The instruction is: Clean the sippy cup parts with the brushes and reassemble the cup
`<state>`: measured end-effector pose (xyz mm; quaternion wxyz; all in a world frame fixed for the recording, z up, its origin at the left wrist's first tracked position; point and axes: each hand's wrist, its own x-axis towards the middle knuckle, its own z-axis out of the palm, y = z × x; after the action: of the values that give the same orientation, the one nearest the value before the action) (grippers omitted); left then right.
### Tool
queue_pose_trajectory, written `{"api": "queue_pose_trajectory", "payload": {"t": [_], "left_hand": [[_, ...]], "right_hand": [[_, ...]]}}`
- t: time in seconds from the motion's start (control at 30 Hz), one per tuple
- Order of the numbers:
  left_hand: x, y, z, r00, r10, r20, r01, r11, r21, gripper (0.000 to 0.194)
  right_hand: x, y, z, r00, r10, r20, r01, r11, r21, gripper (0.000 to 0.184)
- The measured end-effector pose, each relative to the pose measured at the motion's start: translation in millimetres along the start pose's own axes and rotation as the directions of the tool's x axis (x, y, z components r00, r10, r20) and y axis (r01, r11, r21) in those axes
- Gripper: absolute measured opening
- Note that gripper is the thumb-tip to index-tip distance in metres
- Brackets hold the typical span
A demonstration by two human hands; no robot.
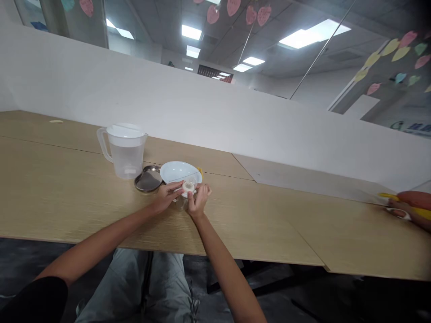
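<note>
Both my hands meet over the wooden table (84, 197) around a small clear plastic container (188, 186) with a pale lid. My left hand (167, 196) pinches it from the left, fingers closed on it. From the right, my right hand (198, 200) grips the same container with curled fingers. Just behind the hands lies a white plate (177, 170), with a small yellow thing (200, 171) at its right rim.
A clear plastic pitcher (126, 150) with water stands left of the plate. A small metal tray (148, 178) lies between pitcher and plate. A white partition wall (202, 107) runs behind the table. Another person's hand (409, 207) with yellow items shows at the far right edge.
</note>
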<state>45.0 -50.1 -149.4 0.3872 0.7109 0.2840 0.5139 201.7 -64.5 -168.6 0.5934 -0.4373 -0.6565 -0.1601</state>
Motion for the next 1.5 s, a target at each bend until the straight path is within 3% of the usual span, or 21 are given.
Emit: {"api": "queue_pose_trajectory", "payload": {"t": [0.6, 0.77, 0.9, 1.0, 1.1, 1.27, 1.5], "left_hand": [[0.6, -5.2, 0.6, 0.993, -0.119, 0.009, 0.119, 0.989, -0.086, 0.062], [0.1, 0.2, -6.2, 0.999, 0.037, 0.01, -0.037, 0.996, 0.08, 0.054], [0.1, -0.6, -11.5, 0.986, 0.162, 0.044, -0.168, 0.931, 0.324, 0.068], [0.0, -6.6, -9.3, 0.986, 0.144, 0.084, -0.166, 0.87, 0.464, 0.078], [-0.4, -11.3, -5.8, 0.986, 0.109, 0.127, -0.16, 0.829, 0.536, 0.075], [-1.0, -10.6, -5.0, 0.986, 0.088, 0.139, -0.15, 0.824, 0.546, 0.064], [-1.6, -8.9, -4.9, 0.987, 0.083, 0.139, -0.146, 0.833, 0.533, 0.066]], "right_hand": [[-1.4, -0.3, 0.6, 1.0, 0.004, -0.005, -0.004, 1.0, -0.011, 0.031], [0.6, 1.8, -3.9, 1.0, -0.016, 0.011, 0.016, 0.999, -0.039, 0.029], [5.7, 3.0, -10.1, 0.996, -0.016, 0.086, 0.016, 1.0, 0.005, 0.035], [8.5, 4.7, -12.2, 0.992, -0.005, 0.127, -0.004, 0.997, 0.077, 0.041], [8.1, 5.9, -9.7, 0.987, 0.015, 0.159, -0.035, 0.992, 0.123, 0.046], [3.9, 4.1, -3.5, 0.987, 0.058, 0.148, -0.074, 0.992, 0.101, 0.043], [1.9, 2.9, -1.1, 0.983, 0.144, 0.112, -0.156, 0.982, 0.109, 0.04]]}}
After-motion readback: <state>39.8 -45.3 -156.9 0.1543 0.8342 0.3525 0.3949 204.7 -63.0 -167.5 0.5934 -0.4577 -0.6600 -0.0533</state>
